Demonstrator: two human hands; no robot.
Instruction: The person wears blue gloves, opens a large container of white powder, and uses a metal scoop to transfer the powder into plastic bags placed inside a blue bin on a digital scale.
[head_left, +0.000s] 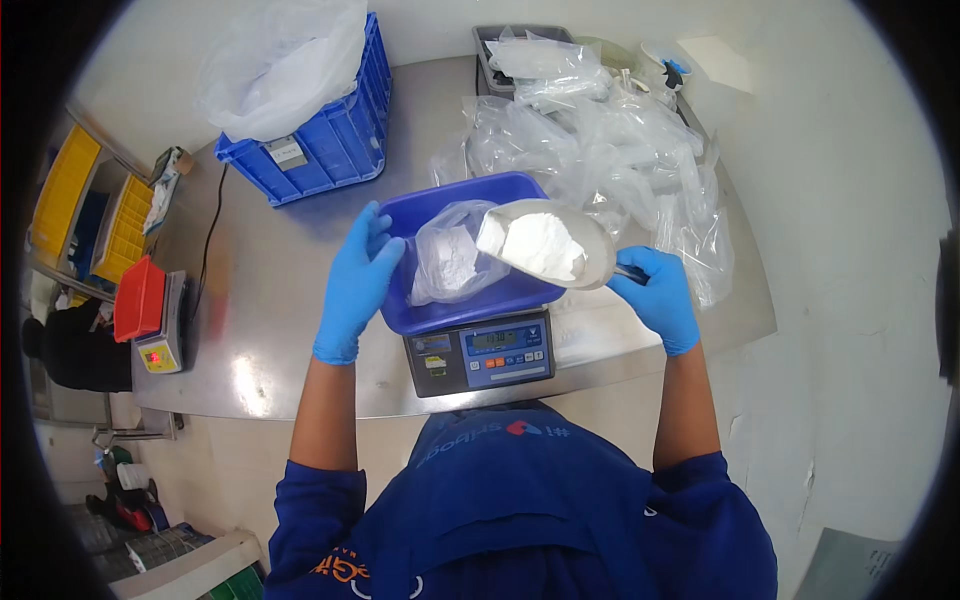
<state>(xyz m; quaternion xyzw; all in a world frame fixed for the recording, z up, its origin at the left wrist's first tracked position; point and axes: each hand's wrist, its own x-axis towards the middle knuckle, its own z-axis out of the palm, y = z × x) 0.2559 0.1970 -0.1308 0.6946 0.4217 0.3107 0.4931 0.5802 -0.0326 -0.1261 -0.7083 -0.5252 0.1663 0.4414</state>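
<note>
My right hand (651, 292), in a blue glove, grips the dark handle of a metal scoop (600, 259) heaped with white powder (544, 246). The scoop is over the right part of a blue plastic tray (495, 298). Inside the tray, a clear plastic bag (450, 262) holds more white powder. My left hand (360, 277), gloved too, is at the tray's left edge with its fingers apart; whether it touches the rim is unclear. Under the tray is a digital scale (480, 352) with a lit display, near the front edge of the steel table.
A blue crate (330, 150) lined with a plastic bag stands at the back left. Clear plastic bags (600, 142) are heaped at the back right beside a grey bin (487, 75). At the left, a red tray (140, 300) sits on another scale (169, 330); a person (75, 345) is beyond.
</note>
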